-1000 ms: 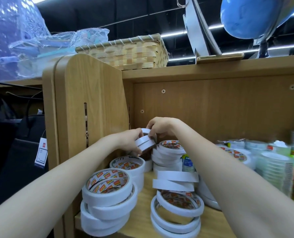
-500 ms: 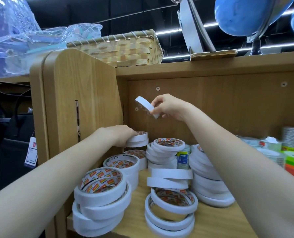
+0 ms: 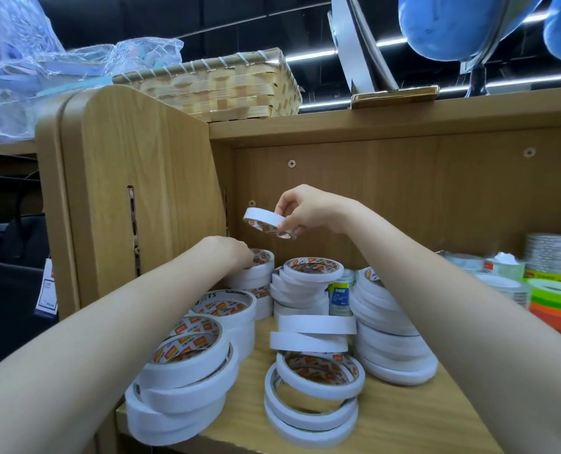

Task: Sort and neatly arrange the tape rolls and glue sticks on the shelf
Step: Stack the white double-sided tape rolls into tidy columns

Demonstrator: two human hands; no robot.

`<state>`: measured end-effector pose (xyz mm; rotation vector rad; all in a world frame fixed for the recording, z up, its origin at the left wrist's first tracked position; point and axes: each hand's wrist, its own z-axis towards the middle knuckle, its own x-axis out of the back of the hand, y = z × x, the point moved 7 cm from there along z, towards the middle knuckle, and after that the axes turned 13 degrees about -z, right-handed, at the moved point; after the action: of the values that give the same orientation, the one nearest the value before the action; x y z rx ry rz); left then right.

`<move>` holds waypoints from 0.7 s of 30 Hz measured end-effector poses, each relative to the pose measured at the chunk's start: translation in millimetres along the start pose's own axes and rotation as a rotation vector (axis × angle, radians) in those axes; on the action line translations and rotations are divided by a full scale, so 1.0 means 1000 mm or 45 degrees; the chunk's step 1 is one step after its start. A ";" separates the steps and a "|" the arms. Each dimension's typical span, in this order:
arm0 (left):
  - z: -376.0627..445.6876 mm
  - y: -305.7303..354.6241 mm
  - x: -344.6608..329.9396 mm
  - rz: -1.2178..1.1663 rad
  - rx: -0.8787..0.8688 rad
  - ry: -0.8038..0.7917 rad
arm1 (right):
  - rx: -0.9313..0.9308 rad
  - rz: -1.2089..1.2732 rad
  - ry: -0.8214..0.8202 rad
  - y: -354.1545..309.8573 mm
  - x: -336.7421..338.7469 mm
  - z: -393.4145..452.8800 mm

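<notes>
Two hands are at work in the shelf's [image 3: 387,417] back corner. My right hand [image 3: 308,211] pinches a thin white roll [image 3: 266,222] by its rim, thumb and fingertips curled round the edge, holding it tilted in the air, up and to the right of the left hand. My left hand [image 3: 230,253] rests its curled fingers on the top of the corner stack [image 3: 256,273], below; whether it grips that top roll I cannot tell. Such a roll looks light and stiff (a hoop of card and tape), smooth on its face, so the rim seems the sure hold. More stacks [image 3: 308,286] stand just right of the left hand, and a glue stick [image 3: 339,294] peeks from between two of them.
</notes>
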<state>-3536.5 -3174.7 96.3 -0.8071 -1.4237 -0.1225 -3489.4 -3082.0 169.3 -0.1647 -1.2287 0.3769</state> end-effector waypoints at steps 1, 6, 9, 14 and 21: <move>0.001 -0.002 -0.003 -0.004 0.003 0.000 | -0.006 -0.037 -0.016 0.001 -0.003 0.001; -0.002 -0.009 0.002 -0.012 -0.059 0.081 | -0.016 -0.298 -0.019 0.002 -0.013 0.003; -0.006 -0.010 0.006 0.002 -0.106 0.149 | -0.004 -0.350 -0.028 0.003 -0.015 0.003; 0.004 -0.014 -0.008 -0.060 -0.063 0.090 | 0.015 -0.408 -0.019 0.002 -0.014 0.002; -0.011 -0.039 0.006 -0.260 -0.085 0.299 | 0.114 -0.518 -0.020 -0.007 -0.023 0.006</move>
<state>-3546.8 -3207.5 118.6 -0.6764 -1.2806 -0.4103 -3500.4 -3097.5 152.8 0.1651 -1.2241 0.0786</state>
